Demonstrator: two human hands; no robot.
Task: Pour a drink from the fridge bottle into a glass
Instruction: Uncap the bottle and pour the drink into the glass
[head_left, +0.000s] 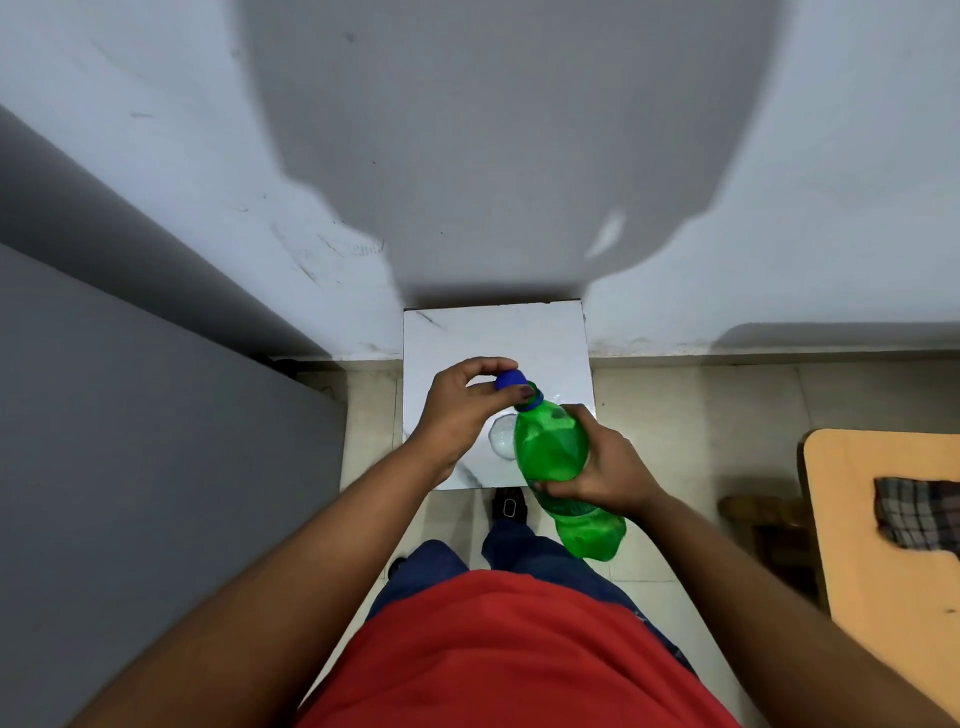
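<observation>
A green plastic bottle is held tilted over a small white marble-topped table, its neck pointing up and to the left. My right hand grips the bottle around its middle. My left hand pinches the blue cap at the bottle's mouth with its fingertips. Whether the cap is still on the neck cannot be told. A clear glass stands on the table just left of the bottle, partly hidden behind it and my left hand.
A grey fridge side fills the left. The pale wall rises behind the table. A wooden table with a checked cloth stands at the right, a dark chair beside it. Tiled floor lies below.
</observation>
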